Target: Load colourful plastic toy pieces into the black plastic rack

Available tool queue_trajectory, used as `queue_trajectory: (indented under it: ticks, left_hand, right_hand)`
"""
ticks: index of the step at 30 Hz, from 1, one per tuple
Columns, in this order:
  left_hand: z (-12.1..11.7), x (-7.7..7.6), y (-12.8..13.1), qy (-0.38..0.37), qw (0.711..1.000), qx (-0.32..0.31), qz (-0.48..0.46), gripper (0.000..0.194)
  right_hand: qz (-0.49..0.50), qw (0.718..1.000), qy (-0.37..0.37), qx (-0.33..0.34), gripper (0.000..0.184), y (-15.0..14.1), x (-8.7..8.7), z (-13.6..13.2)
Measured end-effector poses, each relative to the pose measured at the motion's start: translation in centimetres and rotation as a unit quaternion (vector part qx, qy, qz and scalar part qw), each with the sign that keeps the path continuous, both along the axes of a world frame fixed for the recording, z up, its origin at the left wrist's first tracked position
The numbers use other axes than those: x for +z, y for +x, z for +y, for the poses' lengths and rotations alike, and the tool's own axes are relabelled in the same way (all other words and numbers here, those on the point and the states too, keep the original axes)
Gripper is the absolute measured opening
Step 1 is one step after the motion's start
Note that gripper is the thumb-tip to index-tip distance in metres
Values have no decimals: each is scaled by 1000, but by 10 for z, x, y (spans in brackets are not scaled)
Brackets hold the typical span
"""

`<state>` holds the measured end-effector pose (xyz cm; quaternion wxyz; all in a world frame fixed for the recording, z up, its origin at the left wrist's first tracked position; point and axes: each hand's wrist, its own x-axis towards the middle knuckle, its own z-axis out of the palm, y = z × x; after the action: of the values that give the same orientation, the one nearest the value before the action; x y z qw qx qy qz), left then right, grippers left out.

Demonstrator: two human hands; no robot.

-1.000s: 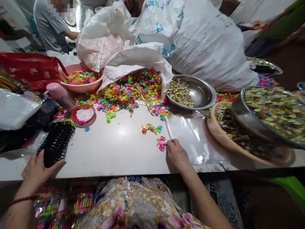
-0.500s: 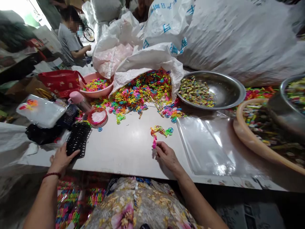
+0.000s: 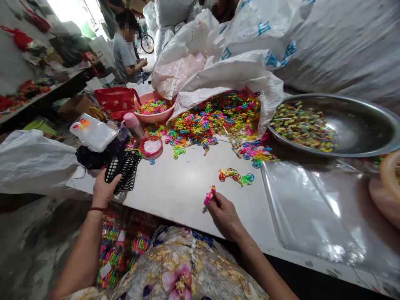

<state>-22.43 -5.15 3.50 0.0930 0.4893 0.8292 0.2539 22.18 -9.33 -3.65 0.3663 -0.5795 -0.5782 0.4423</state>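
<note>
1. Right hand (image 3: 226, 216), one: over the near part of the white table (image 3: 175, 187), thumb and forefinger pinching; the other fingers were partly hidden from where I stood.
2. Pink plastic piece (image 3: 208, 197), one: held at those fingertips, just nearer than a loose row of yellow, orange and green pieces (image 3: 233, 174).
3. Left hand (image 3: 104, 186), one, red bracelet (image 3: 98, 208) at the wrist: touched the near left side of the black mesh (image 3: 128, 175), thumb spread away from the fingers; whether they gripped it, I could not tell.
4. Red basket (image 3: 143, 153), one, white contents: just beyond the mesh.
5. White sack (image 3: 271, 87), one, open-mouthed: multicoloured pieces (image 3: 209, 121) spilled from it.
6. Clear plastic bags (image 3: 306, 208): lay flat, right of the right hand.
7. Steel basin (image 3: 365, 125), one: stood beyond the bags, partly filled.
</note>
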Motion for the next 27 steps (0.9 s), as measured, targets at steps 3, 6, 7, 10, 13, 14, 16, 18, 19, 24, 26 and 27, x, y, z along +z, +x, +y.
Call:
queue_trajectory:
  ticks: [3,6,7,10,13,14,16,18,19,24,26,27]
  left_hand:
    - [-18,16,18,67,962,-22,-265,79]
    - [-32,14,42,10,873,-83,-481,84]
    - [-34,8,50,-17,808,-107,-579,86]
    - [-34,-18,66,-71,651,-145,-741,83]
    - [-32,-43,78,-88,614,-154,-769,67]
    - [-31,-49,81,-90,618,-160,-765,60]
    - [-28,-58,87,-92,645,-177,-738,47]
    - [-23,-64,92,-94,713,-195,-667,42]
    - [-21,-67,94,-95,752,-199,-621,41]
    - [-8,-75,97,-46,881,-148,-448,37]
    - [-8,-75,99,-3,912,-116,-395,32]
    - [-10,-74,100,21,925,-102,-366,31]
  right_hand:
    - [-23,1000,-14,-9,29,-1,-3,0]
    - [-39,999,-21,-17,35,-3,-9,0]
    - [-39,999,-20,-18,37,-4,-12,1]
    - [-30,999,-17,-21,43,-6,-18,2]
    - [-33,999,-15,-35,47,-7,-21,-1]
    - [-39,998,-12,-38,49,-8,-21,-2]
    - [-54,998,-6,-42,51,-8,-22,-3]
    - [-64,997,-7,-44,52,-8,-23,-4]
    - [-66,997,-12,-46,52,-7,-23,-4]
    - [-75,997,13,-33,48,-9,-14,1]
    - [-68,997,43,2,47,-15,-7,7]
    - [-62,997,47,22,46,-21,-4,10]
